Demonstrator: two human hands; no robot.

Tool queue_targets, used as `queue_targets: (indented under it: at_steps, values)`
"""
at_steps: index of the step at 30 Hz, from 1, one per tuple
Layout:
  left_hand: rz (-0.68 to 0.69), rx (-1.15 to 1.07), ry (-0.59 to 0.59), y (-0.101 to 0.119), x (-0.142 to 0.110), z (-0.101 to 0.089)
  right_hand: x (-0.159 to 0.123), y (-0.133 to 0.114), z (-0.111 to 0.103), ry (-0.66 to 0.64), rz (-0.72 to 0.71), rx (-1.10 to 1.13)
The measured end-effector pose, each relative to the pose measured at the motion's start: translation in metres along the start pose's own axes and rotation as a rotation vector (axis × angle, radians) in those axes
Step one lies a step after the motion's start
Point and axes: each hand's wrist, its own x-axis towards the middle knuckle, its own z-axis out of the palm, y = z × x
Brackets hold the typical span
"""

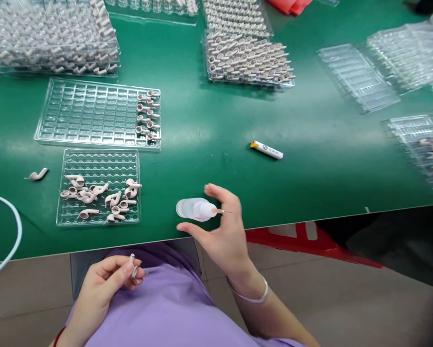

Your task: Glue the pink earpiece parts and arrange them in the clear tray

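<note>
My left hand (110, 284), over my lap at the table's near edge, pinches a small beige earbud-like part (134, 270) between thumb and fingers. My right hand (225, 229) is open, thumb and forefinger spread to either side of a small white squeeze bottle (192, 208) with a thin needle tip. Gaps show between these fingers and the bottle. Left of the bottle, a shallow clear tray (100, 161) carries several loose beige parts of the same look. One more beige part (37, 174) lies alone on the table to its left.
Behind is a clear compartment tray (82, 113), its right end filled with beige parts. Stacks of filled trays (53, 41) (248, 60) stand farther back. A white marker-like tube (267, 150) lies right of centre. Clear trays (359, 77) lie right; a pale cable (16, 226) curves at left.
</note>
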Motion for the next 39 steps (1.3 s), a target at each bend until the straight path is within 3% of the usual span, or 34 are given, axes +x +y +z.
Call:
queue_targets:
  at_steps: [2,3,4,6,8,14,39]
  values:
    - [-0.003,-0.006,0.010,0.003,-0.001,0.004,-0.011,-0.006,-0.005,0.197,-0.079,0.105]
    - [-0.006,-0.013,0.023,0.004,-0.002,0.007,-0.018,-0.010,-0.005,0.225,-0.129,0.168]
    - [-0.014,-0.023,0.040,0.005,-0.003,0.009,-0.023,-0.015,-0.004,0.167,-0.172,0.228]
    - [-0.036,-0.049,0.079,0.006,-0.002,0.014,-0.033,-0.026,0.003,-0.130,-0.260,0.306]
    - [-0.061,-0.082,0.106,0.005,0.000,0.015,-0.038,-0.033,0.014,-0.311,-0.344,0.325]
    - [-0.110,-0.204,0.106,-0.008,0.013,0.006,-0.036,-0.040,0.035,-0.428,-0.434,0.221]
    - [-0.126,-0.258,0.173,-0.009,0.015,0.013,-0.043,-0.041,0.041,-0.383,-0.375,0.190]
